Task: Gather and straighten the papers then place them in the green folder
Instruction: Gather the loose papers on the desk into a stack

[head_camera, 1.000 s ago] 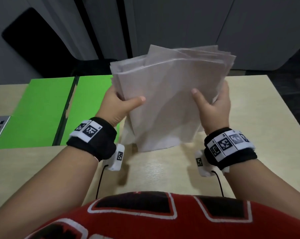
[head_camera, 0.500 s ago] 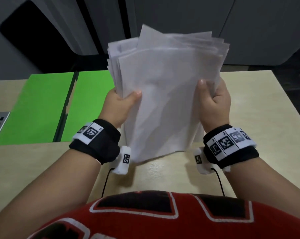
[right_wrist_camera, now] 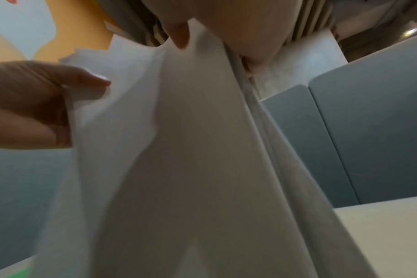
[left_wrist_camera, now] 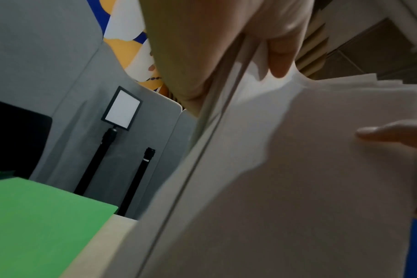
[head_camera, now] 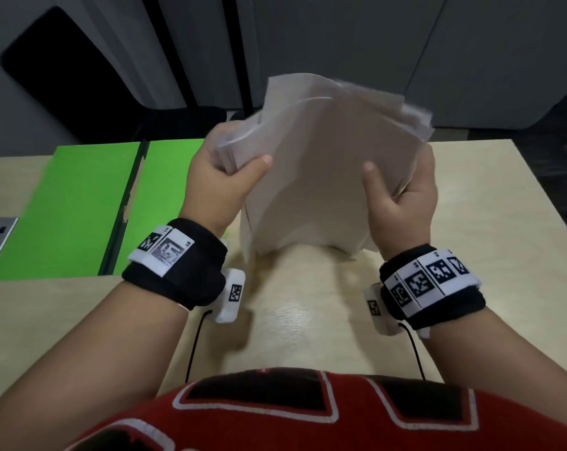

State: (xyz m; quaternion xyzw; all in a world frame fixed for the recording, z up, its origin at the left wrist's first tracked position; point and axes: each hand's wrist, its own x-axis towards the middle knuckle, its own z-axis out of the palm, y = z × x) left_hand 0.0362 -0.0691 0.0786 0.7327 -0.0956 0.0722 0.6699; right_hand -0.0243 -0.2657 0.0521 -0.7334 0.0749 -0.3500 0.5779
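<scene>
Papers [head_camera: 324, 177] upright on counter [head_camera: 471, 222], top edges fanned, uneven, maybe blurred; left hand [head_camera: 220, 187] and right hand [head_camera: 402, 203] grip clamped on sides.

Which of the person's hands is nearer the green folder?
Left. The left hand grips the papers beside the green folder; the right hand holds their far side.

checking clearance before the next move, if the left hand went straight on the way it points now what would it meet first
The left hand grips the papers and points away from the body, up and forward. Past the table's far edge, the gray panels probably come first, though depth is unclear.
</scene>
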